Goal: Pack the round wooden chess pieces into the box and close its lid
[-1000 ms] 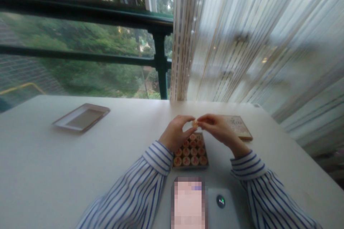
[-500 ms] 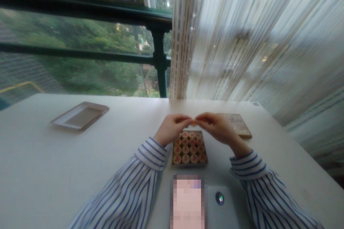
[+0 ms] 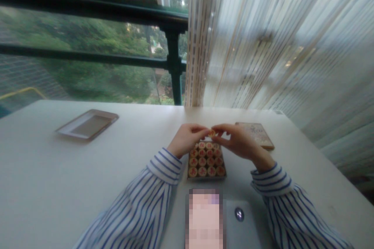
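Note:
A small round xiangqi piece is held up just beyond the far edge of an open box. In that box lie rows of round wooden pieces with red characters. My left hand pinches the piece from the left with thumb and forefinger. From the right, my right hand has thumb and forefinger around the same piece. Some pieces in the far row are partly covered by my hands.
A shallow rectangular tray sits far left on the white table. Behind my right hand lies a flat patterned box or lid. Nearest me are a pixelated rectangle and a grey flat object with a shiny oval. Beyond are railings and a string curtain.
The piece between my fingers has turned so that more of its face shows. My right thumb and forefinger have spread slightly. The box has stayed in place.

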`<state>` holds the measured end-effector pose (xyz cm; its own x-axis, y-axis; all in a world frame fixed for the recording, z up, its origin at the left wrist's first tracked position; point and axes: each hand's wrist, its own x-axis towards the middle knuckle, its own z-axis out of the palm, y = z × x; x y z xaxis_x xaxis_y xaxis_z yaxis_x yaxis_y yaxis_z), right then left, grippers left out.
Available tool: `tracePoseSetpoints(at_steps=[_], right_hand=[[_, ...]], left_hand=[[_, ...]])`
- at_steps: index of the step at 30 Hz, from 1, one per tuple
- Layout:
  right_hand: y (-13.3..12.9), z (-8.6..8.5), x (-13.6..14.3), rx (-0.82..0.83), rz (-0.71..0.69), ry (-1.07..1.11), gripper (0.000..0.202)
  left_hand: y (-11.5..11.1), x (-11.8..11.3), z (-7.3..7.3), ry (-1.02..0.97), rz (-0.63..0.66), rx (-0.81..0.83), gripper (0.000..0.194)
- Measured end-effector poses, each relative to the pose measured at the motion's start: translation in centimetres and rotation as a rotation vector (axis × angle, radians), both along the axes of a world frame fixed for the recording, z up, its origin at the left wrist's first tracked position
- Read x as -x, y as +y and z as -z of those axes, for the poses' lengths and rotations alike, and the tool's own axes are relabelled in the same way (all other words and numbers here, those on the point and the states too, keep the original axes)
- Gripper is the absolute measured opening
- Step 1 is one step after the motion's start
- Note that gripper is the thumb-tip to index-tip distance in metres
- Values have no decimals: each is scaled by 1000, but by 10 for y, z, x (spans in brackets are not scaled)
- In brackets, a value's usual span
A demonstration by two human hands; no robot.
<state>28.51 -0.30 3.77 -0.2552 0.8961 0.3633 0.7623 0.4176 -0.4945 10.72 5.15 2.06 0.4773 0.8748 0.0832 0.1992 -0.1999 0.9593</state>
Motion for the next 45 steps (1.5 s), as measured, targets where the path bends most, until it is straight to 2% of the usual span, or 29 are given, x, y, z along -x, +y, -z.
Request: tracePoseSetpoints(at_steps=[8,15,21,27,45], right_hand=[[0,0,-2,52,-23,-44,20],[0,0,-6,71,-9,-103,20],[1,1,-11,160,-8,-205,22],[2,5,-17,183,0,-306,21],[9,16,-23,253,-40,-385,26]], left_hand=[[2,1,4,53,73,-70,29],[12,8,12,196,-62,-253,30],[19,19,15,447,-113,-382,33],[21,23,20,574,-48,-400,34],[22,25,21,669,28,-363,35]])
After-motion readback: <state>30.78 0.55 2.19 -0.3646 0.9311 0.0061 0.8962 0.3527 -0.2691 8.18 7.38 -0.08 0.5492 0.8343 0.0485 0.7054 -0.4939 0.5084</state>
